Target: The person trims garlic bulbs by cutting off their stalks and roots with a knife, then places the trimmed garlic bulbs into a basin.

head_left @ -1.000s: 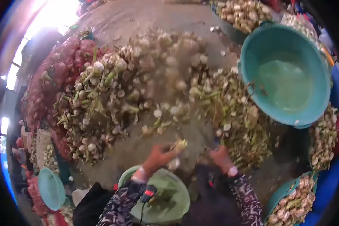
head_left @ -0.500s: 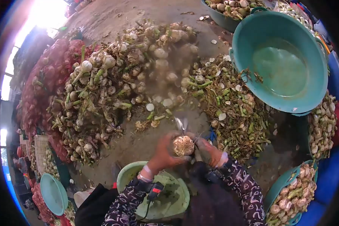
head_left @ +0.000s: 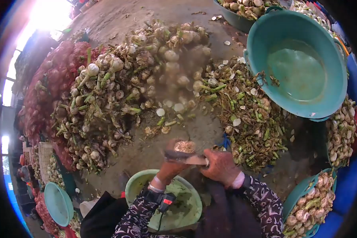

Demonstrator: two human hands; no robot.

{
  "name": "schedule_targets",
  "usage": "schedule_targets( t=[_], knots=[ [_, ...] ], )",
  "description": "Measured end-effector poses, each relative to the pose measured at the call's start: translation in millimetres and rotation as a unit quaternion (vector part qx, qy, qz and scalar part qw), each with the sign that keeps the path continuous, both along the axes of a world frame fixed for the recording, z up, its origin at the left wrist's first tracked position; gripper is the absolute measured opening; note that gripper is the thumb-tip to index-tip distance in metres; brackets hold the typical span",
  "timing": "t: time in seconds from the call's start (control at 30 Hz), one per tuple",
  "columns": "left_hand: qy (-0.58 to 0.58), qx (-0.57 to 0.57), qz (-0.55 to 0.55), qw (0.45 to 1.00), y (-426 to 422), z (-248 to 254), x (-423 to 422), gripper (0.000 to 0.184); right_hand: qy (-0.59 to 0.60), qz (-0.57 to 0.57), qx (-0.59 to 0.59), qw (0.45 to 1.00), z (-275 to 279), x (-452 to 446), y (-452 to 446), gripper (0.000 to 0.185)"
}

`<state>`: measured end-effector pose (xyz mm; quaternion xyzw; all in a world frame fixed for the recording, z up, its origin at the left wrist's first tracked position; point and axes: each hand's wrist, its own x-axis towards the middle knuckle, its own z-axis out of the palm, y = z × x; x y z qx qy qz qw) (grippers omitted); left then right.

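My left hand point(head_left: 171, 168) is closed around a garlic bulb point(head_left: 185, 146), whose rough brown root side faces up. In my right hand point(head_left: 223, 167) is a knife point(head_left: 194, 160), gripped by its handle. Its broad blade lies level across the near side of the bulb and hides part of my left fingers; I cannot tell whether it touches the bulb. Beneath my left forearm stands a pale green basin point(head_left: 192, 200) with some dark debris inside.
A heap of untrimmed garlic point(head_left: 107, 95) lies ahead to the left, beside red mesh sacks point(head_left: 53, 85). Cut stalks and roots point(head_left: 254, 127) are piled ahead to the right. A large teal tub point(head_left: 261, 51) leans behind them. Another tub of garlic point(head_left: 309, 202) stands at right.
The knife has swung from pointing away beyond the bulb to lying crosswise in front of it. My right hand has turned, and the bulb has moved slightly away from me.
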<state>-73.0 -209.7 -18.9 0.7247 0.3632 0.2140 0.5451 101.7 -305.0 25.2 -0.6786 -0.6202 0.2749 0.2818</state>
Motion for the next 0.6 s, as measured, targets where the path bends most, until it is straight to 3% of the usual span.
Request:
schedule_targets(
  t=[0.1,0.2,0.23,0.27,0.3,0.33,0.37,0.4,0.43,0.47,0.53,0.57,0.6],
  knots=[
    [-0.025,-0.099,0.022,0.995,-5,-23,-6,0.065,-0.008,-0.005,0.030,1.000,-35,-3,-3,0.035],
    [-0.068,-0.086,0.018,0.994,-7,-22,-13,0.062,-0.005,-0.012,0.042,0.999,-58,-3,-2,0.034],
    [-0.131,-0.212,0.029,0.968,-13,-5,-16,0.063,-0.083,0.051,-0.016,0.995,-58,8,2,0.032],
    [-0.143,-0.233,-0.040,0.961,-14,26,-18,0.061,-0.158,0.110,-0.075,0.978,-59,25,5,0.030],
    [-0.153,-0.254,-0.109,0.949,-14,56,-20,0.059,-0.083,-0.064,-0.191,0.976,-71,46,-7,0.030],
    [-0.143,-0.237,-0.180,0.944,-16,96,-15,0.057,-0.010,-0.220,-0.292,0.931,-84,70,-12,0.030],
    [-0.071,-0.183,-0.256,0.946,-6,113,-14,0.056,-0.025,-0.235,-0.201,0.951,-73,80,-8,0.033],
    [0.027,-0.247,-0.331,0.910,0,107,-22,0.059,-0.033,-0.264,-0.129,0.955,-60,77,-30,0.036],
    [0.124,-0.302,-0.419,0.847,8,99,-21,0.061,-0.039,-0.280,-0.130,0.950,-57,75,-43,0.036],
    [0.121,-0.285,-0.431,0.847,17,94,-14,0.061,-0.009,-0.279,-0.152,0.948,-59,77,-39,0.038],
    [0.167,-0.279,-0.557,0.764,23,91,-14,0.064,0.019,-0.278,-0.190,0.941,-71,73,-33,0.042],
    [0.193,-0.138,-0.502,0.832,39,76,-10,0.067,0.019,-0.276,-0.196,0.941,-83,65,-39,0.042],
    [0.209,0.010,-0.432,0.877,63,60,3,0.069,0.092,-0.276,-0.184,0.939,-95,60,-45,0.042]
  ],
)
